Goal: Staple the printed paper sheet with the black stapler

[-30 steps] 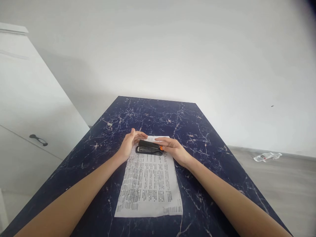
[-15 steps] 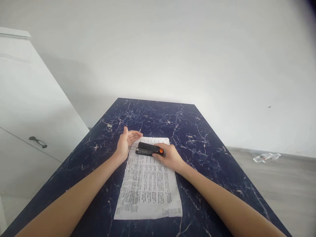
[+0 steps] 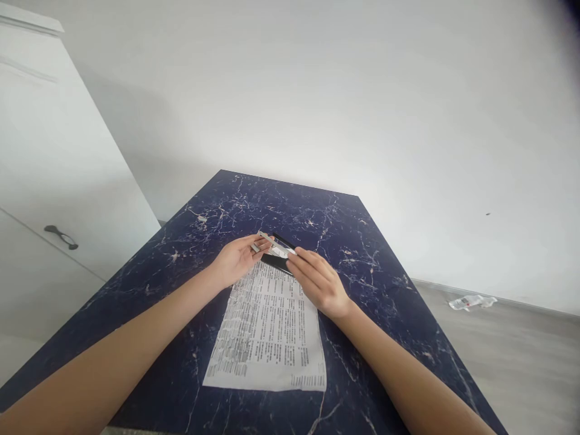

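Observation:
A black stapler (image 3: 277, 261) is spread open over the far end of a printed sheet of paper (image 3: 276, 338), with silvery metal showing between its dark arms. My right hand (image 3: 321, 281) is closed around the stapler's right end, fingers pointing left. At the opposite end, my left hand (image 3: 240, 257) has its fingers bent against a small grey metal piece (image 3: 256, 248). Whether this piece is part of the stapler or separate, I cannot tell. The paper lies flat on the dark blue marbled table (image 3: 367, 338), its top edge partly hidden by the stapler and hands.
To the left stands a white cabinet (image 3: 58, 151) with a dark handle (image 3: 61, 237). A pale wall (image 3: 317, 90) rises behind the table. On the floor at right lies a crumpled clear plastic item (image 3: 472, 302).
The stapler has been opened and lifted slightly toward the far end of the paper. My left fingers have closed in on its front end, and my right hand has turned over its right end.

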Demonstrator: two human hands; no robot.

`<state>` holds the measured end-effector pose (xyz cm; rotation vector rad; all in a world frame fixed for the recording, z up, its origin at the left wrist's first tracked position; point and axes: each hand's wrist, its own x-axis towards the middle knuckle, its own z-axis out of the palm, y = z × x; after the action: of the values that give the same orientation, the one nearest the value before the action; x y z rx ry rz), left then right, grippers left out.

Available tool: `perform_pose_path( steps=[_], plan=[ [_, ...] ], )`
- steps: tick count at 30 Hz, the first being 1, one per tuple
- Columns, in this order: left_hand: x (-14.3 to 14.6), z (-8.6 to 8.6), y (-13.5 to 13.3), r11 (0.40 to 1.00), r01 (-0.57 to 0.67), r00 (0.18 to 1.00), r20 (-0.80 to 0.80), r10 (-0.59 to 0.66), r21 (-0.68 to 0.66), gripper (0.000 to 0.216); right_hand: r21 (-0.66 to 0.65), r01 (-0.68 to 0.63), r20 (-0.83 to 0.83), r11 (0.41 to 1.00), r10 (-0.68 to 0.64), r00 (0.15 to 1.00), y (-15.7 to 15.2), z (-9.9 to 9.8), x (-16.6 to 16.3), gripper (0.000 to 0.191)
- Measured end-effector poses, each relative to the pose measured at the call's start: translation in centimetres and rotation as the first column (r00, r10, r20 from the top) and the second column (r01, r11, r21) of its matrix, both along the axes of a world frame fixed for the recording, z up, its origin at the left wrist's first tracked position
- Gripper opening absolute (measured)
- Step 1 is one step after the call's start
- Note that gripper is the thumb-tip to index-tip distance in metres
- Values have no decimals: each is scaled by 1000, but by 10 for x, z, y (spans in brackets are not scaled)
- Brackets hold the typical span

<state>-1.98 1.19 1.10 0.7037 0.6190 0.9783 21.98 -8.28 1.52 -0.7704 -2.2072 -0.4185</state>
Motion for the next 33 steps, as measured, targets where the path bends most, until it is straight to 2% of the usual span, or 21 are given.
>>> perform_pose_path(
  steps=[1, 3, 4, 6, 7, 9, 11, 12, 14, 16, 18, 20, 22, 27, 29, 30, 31, 32, 33],
  plan=[
    [-1, -1, 2, 999, -53, 998, -25, 53, 12, 20, -47, 68, -127, 997, -73, 989, 0, -1, -2, 44],
    [-5, -1, 5, 977, -189, 978, -67, 197, 101, 20, -246, 211, -369, 946, -293, 882, -2, -2, -5, 32],
    [-7, -1, 6, 950, -259, 958, -83, 276, 172, 19, -385, 243, -428, 890, -406, 807, -2, -2, -7, 25],
    [-11, 2, 6, 868, -369, 901, -103, 422, 332, 14, -631, 192, -429, 752, -544, 721, -3, -4, -7, 18],
    [-12, 4, 5, 824, -396, 874, -111, 474, 405, 12, -708, 131, -414, 694, -558, 719, -3, -6, -7, 17],
    [-12, 9, -1, 762, -377, 849, -133, 512, 527, 16, -788, 4, -403, 616, -519, 754, -2, -10, -6, 16],
    [-9, 15, -10, 733, -277, 865, -171, 471, 621, 23, -808, -70, -397, 586, -453, 798, 0, -14, -6, 15],
    [-6, 18, -16, 725, -210, 879, -198, 434, 656, 24, -794, -74, -390, 603, -414, 823, 0, -14, -6, 17],
    [1, 20, -29, 700, -68, 899, -260, 352, 711, 21, -697, -23, -372, 717, -333, 867, 0, -12, -8, 28],
    [8, 20, -41, 672, 74, 922, -308, 236, 737, 17, -505, 52, -350, 861, -260, 900, -3, -7, -11, 41],
    [13, 19, -52, 642, 192, 940, -326, 96, 742, 18, -332, 67, -325, 941, -181, 928, -7, -1, -15, 43],
    [17, 17, -60, 609, 246, 947, -321, 15, 754, 21, -252, 9, -304, 968, -88, 949, -13, 4, -21, 35],
    [19, 18, -67, 609, 243, 947, -321, 20, 755, 21, -227, -66, -302, 972, -5, 953, -19, 7, -28, 29],
    [19, 23, -70, 698, 215, 944, -327, 30, 684, 18, -185, -117, -336, 976, 49, 941, -20, 12, -33, 24],
    [10, 24, -56, 692, 136, 919, -351, 178, 709, 19, -200, -38, -382, 979, -42, 923, -9, 13, -20, 21],
    [1, 23, -44, 670, 72, 872, -372, 316, 739, 19, -227, 38, -408, 973, -131, 904, -2, 12, -8, 18],
    [-9, 22, -30, 619, -16, 782, -377, 497, 785, 15, -263, 132, -424, 956, -237, 874, 7, 10, 8, 15],
    [-22, 20, -14, 562, -27, 649, -413, 639, 827, 15, -305, 232, -425, 924, -350, 835, 17, 8, 26, 14],
    [-37, 16, 4, 512, 16, 491, -453, 744, 859, 17, -331, 325, -378, 886, -440, 815, 27, 4, 47, 9]
  ],
)
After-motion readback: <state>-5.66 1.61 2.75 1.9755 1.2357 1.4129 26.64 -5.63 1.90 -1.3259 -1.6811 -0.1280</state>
